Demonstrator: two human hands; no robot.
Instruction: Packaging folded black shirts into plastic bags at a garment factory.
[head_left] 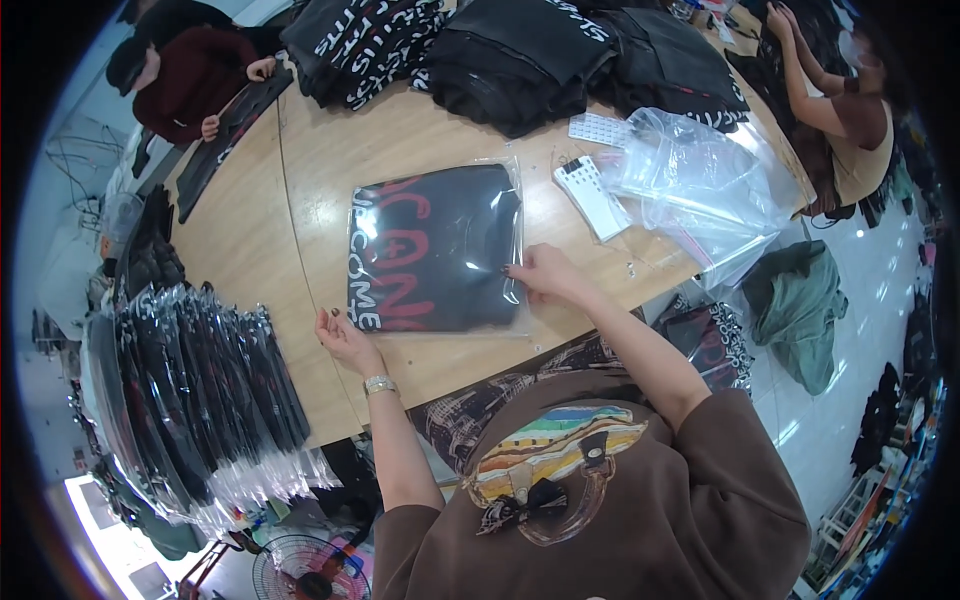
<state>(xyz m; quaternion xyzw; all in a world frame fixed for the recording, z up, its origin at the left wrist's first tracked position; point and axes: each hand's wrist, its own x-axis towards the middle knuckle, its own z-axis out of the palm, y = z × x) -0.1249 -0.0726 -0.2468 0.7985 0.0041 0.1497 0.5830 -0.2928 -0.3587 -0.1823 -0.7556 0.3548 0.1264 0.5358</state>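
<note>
A folded black garment with red and white lettering [455, 245] lies flat on the wooden table in front of me, inside a clear plastic bag. My right hand [548, 275] pinches the bag's right edge between thumb and fingers. Beside the bag's lower left corner, my left hand [350, 343] is turned partly palm up, its fingers loosely curled and apart, with nothing visible in them. To the right of the garment are white sheets with small dark marks [592, 197] and a heap of clear plastic bags [690, 180].
Big piles of black garments [515, 60] stand along the table's far side. At left is a long row of bagged black garments [190, 390]. One co-worker [190, 80] handles dark cloth at far left; another [845, 110] is at far right. A fan [310, 570] stands below left.
</note>
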